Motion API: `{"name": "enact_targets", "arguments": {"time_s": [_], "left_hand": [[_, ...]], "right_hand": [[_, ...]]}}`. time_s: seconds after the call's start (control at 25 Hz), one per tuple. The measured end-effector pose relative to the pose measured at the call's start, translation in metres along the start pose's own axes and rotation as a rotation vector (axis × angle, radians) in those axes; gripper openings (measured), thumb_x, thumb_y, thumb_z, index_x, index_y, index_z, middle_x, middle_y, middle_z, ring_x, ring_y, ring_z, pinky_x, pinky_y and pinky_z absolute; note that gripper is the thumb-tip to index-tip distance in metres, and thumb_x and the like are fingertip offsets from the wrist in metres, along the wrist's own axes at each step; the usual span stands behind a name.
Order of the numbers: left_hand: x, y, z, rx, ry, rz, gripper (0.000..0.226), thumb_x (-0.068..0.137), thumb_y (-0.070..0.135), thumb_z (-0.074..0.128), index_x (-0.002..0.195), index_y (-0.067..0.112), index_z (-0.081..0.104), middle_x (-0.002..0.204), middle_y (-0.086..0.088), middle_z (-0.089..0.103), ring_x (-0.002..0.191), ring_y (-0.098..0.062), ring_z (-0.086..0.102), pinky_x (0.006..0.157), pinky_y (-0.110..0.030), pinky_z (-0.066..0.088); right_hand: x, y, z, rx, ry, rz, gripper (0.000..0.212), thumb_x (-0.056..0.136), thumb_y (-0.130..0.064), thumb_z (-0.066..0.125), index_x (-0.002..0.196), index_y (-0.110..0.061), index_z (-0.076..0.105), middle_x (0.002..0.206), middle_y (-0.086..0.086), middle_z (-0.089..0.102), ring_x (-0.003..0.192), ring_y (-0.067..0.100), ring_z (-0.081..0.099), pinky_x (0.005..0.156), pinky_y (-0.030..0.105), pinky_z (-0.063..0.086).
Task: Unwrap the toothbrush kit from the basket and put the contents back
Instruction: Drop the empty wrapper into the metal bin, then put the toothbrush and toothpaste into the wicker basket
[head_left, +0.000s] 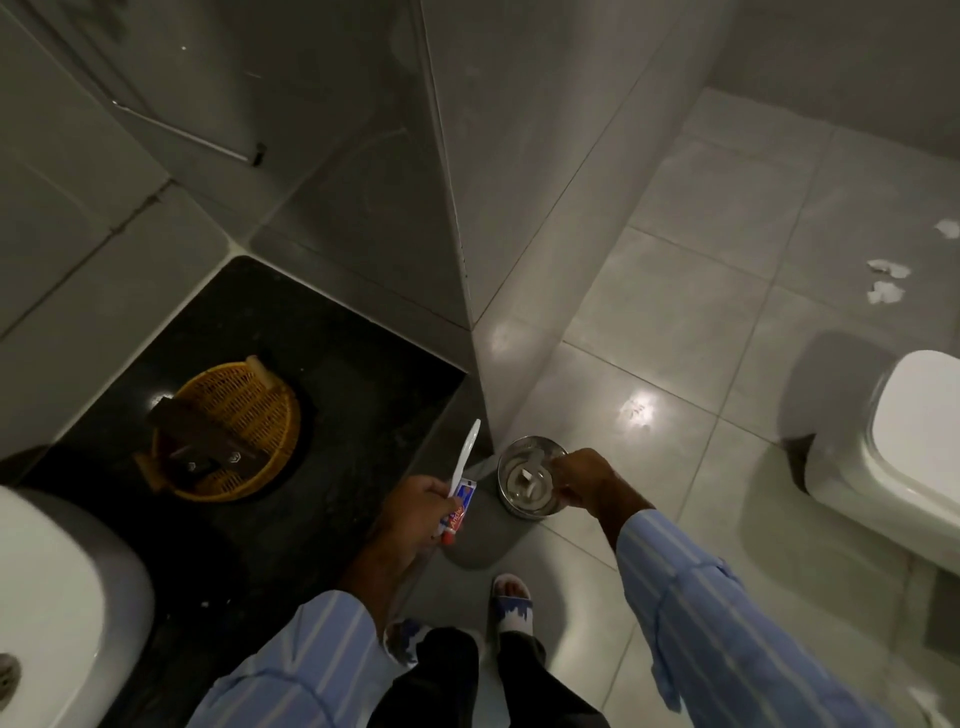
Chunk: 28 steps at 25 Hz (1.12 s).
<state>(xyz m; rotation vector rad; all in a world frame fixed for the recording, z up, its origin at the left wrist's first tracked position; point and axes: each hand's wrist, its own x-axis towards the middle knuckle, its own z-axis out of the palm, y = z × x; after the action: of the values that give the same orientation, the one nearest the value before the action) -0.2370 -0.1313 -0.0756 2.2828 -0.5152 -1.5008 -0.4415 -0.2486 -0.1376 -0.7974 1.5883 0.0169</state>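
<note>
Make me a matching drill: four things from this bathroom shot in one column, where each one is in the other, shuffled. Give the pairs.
1. toothbrush
2. wicker basket
3. metal bin
4. paper scraps

A. on the dark counter
B. on the floor tiles, far right
C. in the left hand, with the toothpaste tube
D. on the floor, under the right hand

Pairs: 1-C, 2-A, 3-D, 4-B

Dim bathroom, grey tiled walls (545, 156), glossy floor tiles (675, 322), black counter (332, 415), white toilet (904, 452)
</note>
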Motion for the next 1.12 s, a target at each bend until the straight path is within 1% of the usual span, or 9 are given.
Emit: {"name": "enact_targets", "arguments": {"time_s": [0.2, 0.36, 0.44, 0.52, 0.64, 0.76, 0.92, 1.04, 1.12], "left_hand": [[0.004, 0.003, 0.0, 0.087, 0.002, 0.017, 0.022, 0.088, 0.012, 0.07, 0.109, 0.009, 0.063, 0.089, -0.003, 0.064, 0.069, -0.014, 0.065, 0.053, -0.027, 0.058], [0.002, 0.012, -0.005, 0.287, -0.019, 0.164, 0.024, 0.087, 0.013, 0.071, 0.11, 0.008, 0.067, 0.105, -0.012, 0.071, 0.069, -0.014, 0.066, 0.05, -0.023, 0.054], [-0.002, 0.022, -0.012, 0.429, -0.034, 0.311, 0.022, 0.087, 0.016, 0.071, 0.108, 0.008, 0.07, 0.107, -0.013, 0.073, 0.076, -0.015, 0.067, 0.063, -0.024, 0.054], [-0.01, 0.038, -0.024, 0.552, -0.026, 0.397, 0.023, 0.09, 0.022, 0.066, 0.11, 0.011, 0.07, 0.113, -0.01, 0.072, 0.09, -0.016, 0.064, 0.082, -0.024, 0.049], [-0.02, 0.059, -0.047, 0.621, -0.019, 0.466, 0.025, 0.094, 0.023, 0.061, 0.113, 0.011, 0.07, 0.119, -0.01, 0.07, 0.106, -0.023, 0.065, 0.101, -0.038, 0.049], [-0.032, 0.064, -0.075, 0.498, 0.049, 0.514, 0.018, 0.088, 0.015, 0.068, 0.106, 0.015, 0.07, 0.111, -0.006, 0.072, 0.103, -0.021, 0.068, 0.093, -0.04, 0.055], [-0.04, 0.053, -0.116, 0.144, 0.223, 0.52, 0.035, 0.077, 0.009, 0.078, 0.104, 0.021, 0.06, 0.104, 0.006, 0.066, 0.089, -0.009, 0.066, 0.069, -0.024, 0.061], [-0.039, 0.043, -0.143, 0.031, 0.291, 0.526, 0.049, 0.075, 0.009, 0.08, 0.115, 0.025, 0.057, 0.106, 0.009, 0.062, 0.098, -0.012, 0.063, 0.076, -0.027, 0.059], [-0.037, 0.036, -0.161, 0.014, 0.324, 0.548, 0.046, 0.075, 0.011, 0.081, 0.111, 0.028, 0.057, 0.098, 0.016, 0.062, 0.092, -0.009, 0.065, 0.071, -0.02, 0.056]], "right_hand": [[-0.008, -0.023, -0.008, -0.096, 0.04, -0.101, 0.037, 0.09, -0.017, 0.06, 0.122, 0.003, 0.063, 0.12, 0.023, 0.068, 0.093, 0.031, 0.066, 0.094, 0.046, 0.056], [-0.041, -0.059, 0.004, -0.458, 0.086, -0.593, 0.031, 0.093, -0.031, 0.062, 0.118, -0.013, 0.066, 0.121, 0.007, 0.066, 0.109, 0.021, 0.062, 0.087, 0.023, 0.048], [-0.061, -0.079, 0.014, -0.654, -0.082, -0.754, 0.032, 0.092, -0.032, 0.064, 0.118, -0.015, 0.066, 0.121, 0.007, 0.066, 0.111, 0.02, 0.061, 0.085, 0.02, 0.043], [-0.079, -0.096, 0.027, -0.916, -0.241, -0.828, 0.032, 0.092, -0.032, 0.063, 0.118, -0.013, 0.067, 0.122, 0.009, 0.066, 0.113, 0.023, 0.06, 0.094, 0.027, 0.045], [-0.098, -0.112, 0.051, -1.207, -0.299, -0.938, 0.029, 0.095, -0.03, 0.058, 0.114, -0.012, 0.069, 0.115, 0.009, 0.07, 0.106, 0.023, 0.064, 0.101, 0.036, 0.048], [-0.109, -0.127, 0.069, -1.161, -0.237, -0.994, 0.027, 0.093, -0.033, 0.059, 0.112, -0.017, 0.071, 0.111, 0.004, 0.071, 0.101, 0.018, 0.065, 0.095, 0.031, 0.049], [-0.118, -0.147, 0.092, -0.963, -0.308, -0.993, 0.028, 0.089, -0.021, 0.064, 0.117, -0.022, 0.066, 0.115, 0.0, 0.067, 0.097, 0.011, 0.062, 0.087, 0.024, 0.05], [-0.13, -0.162, 0.118, -0.809, -0.407, -0.936, 0.026, 0.088, -0.016, 0.068, 0.113, -0.02, 0.065, 0.11, 0.004, 0.069, 0.093, 0.015, 0.071, 0.079, 0.024, 0.059], [-0.135, -0.172, 0.136, -0.76, -0.465, -0.928, 0.02, 0.088, -0.018, 0.069, 0.108, -0.016, 0.066, 0.106, 0.007, 0.07, 0.092, 0.018, 0.073, 0.078, 0.026, 0.06]]}}
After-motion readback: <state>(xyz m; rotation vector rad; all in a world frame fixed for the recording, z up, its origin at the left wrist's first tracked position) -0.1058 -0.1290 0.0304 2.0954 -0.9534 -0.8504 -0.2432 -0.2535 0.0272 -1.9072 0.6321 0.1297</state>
